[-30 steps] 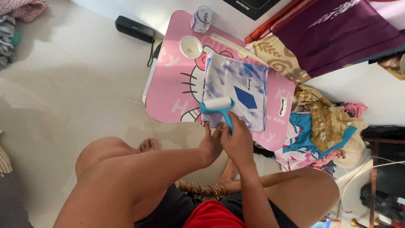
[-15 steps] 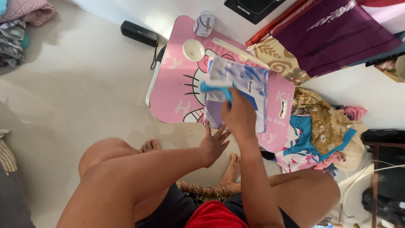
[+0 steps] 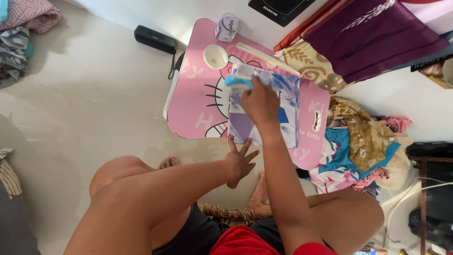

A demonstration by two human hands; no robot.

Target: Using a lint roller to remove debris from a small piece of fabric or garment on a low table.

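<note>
Right hand (image 3: 260, 101) clamped on blue roller (image 3: 237, 77), at far edge of marbled sheet (image 3: 288, 113). Left hand (image 3: 239, 163) spread, steadying near corner. Could skid or crease if that hold slips.

left hand (image 3: 239, 163): open, fingers spread, arm extended | right hand (image 3: 259, 100): closed grip, arm outstretched
</note>
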